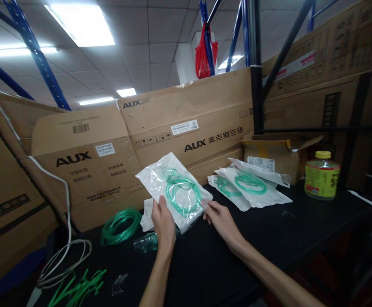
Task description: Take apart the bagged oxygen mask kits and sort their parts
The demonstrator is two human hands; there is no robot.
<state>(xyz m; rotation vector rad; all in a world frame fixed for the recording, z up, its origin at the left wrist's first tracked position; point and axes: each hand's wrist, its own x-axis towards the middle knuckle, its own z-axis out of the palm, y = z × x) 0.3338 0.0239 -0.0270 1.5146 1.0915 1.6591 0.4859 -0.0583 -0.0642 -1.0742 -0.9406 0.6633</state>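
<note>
A white pouch with a transparent front [186, 194] is held up over the black tabletop, tilted, with coiled green tubing showing inside it. My left hand [164, 224] grips its lower left edge, thumb on the front. At the lower right corner, the bent fingers of my right hand [221, 221] pinch the pouch's edge. Behind my left hand lies a transparent plastic piece [146, 242], partly hidden, and a white packet [146, 215] is half covered by the pouch. Loose green tubing [122, 226] sits coiled to the left.
Several similar pouches [253, 187] lie stacked at the right, before an open carton [269, 153]. A yellow-capped jar [322, 175] stands beyond them. Green straps [85, 288], small transparent pieces [119, 283] and a white cable [66, 256] are at front left. Large cardboard sheets [186, 123] wall the back.
</note>
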